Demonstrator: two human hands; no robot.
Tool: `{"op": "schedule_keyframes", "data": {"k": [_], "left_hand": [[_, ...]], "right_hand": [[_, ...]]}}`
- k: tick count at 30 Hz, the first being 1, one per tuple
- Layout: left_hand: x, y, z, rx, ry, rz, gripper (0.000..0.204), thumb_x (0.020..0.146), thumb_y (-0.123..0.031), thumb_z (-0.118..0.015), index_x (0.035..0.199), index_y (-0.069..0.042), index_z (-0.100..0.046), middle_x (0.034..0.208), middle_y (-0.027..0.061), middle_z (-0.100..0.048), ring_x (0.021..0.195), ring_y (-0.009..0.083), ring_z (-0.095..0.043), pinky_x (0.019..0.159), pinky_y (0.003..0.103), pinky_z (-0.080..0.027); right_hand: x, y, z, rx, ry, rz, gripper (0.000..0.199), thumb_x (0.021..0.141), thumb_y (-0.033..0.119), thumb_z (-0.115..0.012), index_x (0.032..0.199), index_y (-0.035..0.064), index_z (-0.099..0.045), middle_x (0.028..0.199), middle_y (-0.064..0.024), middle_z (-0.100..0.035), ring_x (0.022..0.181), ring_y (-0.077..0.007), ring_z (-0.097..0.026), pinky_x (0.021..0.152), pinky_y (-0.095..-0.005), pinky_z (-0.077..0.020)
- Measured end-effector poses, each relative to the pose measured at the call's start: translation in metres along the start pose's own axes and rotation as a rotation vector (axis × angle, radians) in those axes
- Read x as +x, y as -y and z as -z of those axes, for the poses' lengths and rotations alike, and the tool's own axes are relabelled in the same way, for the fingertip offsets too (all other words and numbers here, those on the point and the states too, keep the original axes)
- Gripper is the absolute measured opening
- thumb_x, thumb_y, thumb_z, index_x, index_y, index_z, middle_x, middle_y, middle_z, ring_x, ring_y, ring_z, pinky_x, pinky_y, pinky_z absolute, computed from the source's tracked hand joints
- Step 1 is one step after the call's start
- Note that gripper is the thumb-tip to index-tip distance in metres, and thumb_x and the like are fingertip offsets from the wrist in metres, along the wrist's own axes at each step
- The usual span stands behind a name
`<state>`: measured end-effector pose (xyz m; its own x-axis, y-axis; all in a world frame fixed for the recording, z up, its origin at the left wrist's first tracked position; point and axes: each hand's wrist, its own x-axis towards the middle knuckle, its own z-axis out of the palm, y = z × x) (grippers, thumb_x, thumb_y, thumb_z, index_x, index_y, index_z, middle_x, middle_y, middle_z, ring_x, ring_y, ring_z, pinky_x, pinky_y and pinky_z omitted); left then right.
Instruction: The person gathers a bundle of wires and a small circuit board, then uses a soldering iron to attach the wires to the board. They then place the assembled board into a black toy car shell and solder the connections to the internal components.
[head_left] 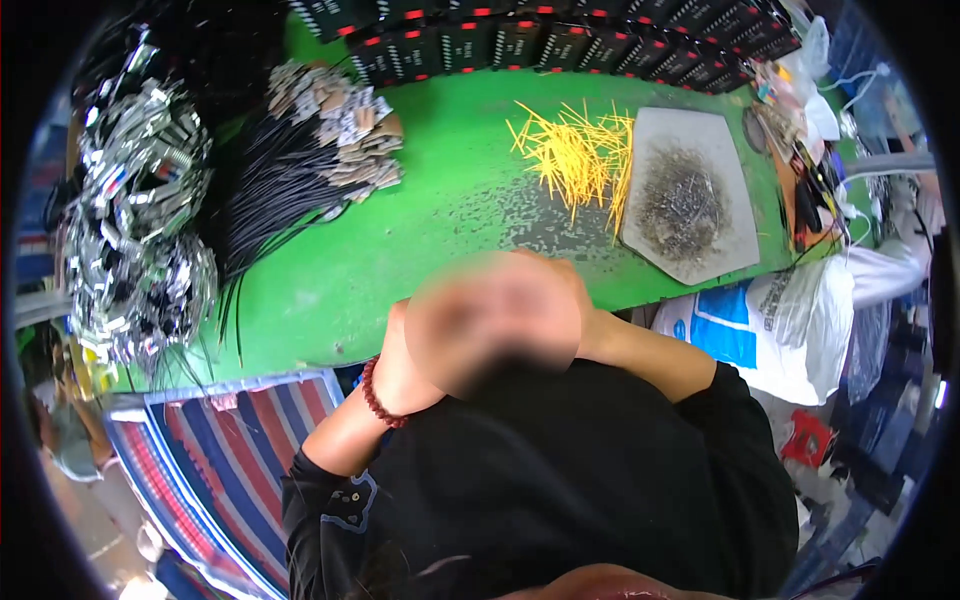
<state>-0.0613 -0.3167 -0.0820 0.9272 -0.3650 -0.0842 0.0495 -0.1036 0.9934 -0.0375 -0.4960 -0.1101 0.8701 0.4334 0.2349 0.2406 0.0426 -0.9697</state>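
Black sleeves nearest, both forearms raised from the lower edge. Beyond, green table (440, 230) spread wide. On its left, black cables (270, 190) with tags; on its right, grey tray (735, 250) of small metal bits, yellow sticks (575, 150) just beside. Left hand (450, 335) and right hand (545, 300) pressed together, blurred; grip impossible to tell. Red bead bracelet (378, 397) on left wrist.

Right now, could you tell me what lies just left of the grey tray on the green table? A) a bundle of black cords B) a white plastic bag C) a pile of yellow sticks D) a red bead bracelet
C: the yellow sticks lie scattered on the green table against the left edge of the grey tray, while the black cords are far over to the left.
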Motion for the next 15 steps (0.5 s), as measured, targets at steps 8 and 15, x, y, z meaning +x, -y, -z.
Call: {"op": "schedule_keyframes", "data": {"k": [8,15], "left_hand": [[0.045,0.028,0.007,0.458,0.003,-0.069,0.015,0.073,0.000,-0.074,0.086,-0.001,-0.066,0.078,0.0112,-0.066,0.069,0.0206,-0.064,0.063,0.029,-0.050],[0.054,0.069,0.010,0.912,-0.167,-0.337,0.013,0.070,-0.002,-0.072,0.080,-0.004,-0.064,0.086,0.0124,-0.060,0.081,0.0312,-0.057,0.074,0.041,-0.046]], "right_hand": [[0.000,-0.050,0.018,0.414,-0.043,-0.426,0.013,0.087,0.009,-0.067,0.093,0.0059,-0.056,0.071,0.0001,-0.059,0.057,-0.0059,-0.053,0.049,-0.0207,-0.0388],[0.013,-0.068,0.029,-1.031,-0.090,0.201,0.020,0.074,0.022,-0.066,0.074,0.0093,-0.050,0.081,-0.0063,-0.048,0.071,-0.0206,-0.057,0.051,-0.0336,-0.0470]]}}
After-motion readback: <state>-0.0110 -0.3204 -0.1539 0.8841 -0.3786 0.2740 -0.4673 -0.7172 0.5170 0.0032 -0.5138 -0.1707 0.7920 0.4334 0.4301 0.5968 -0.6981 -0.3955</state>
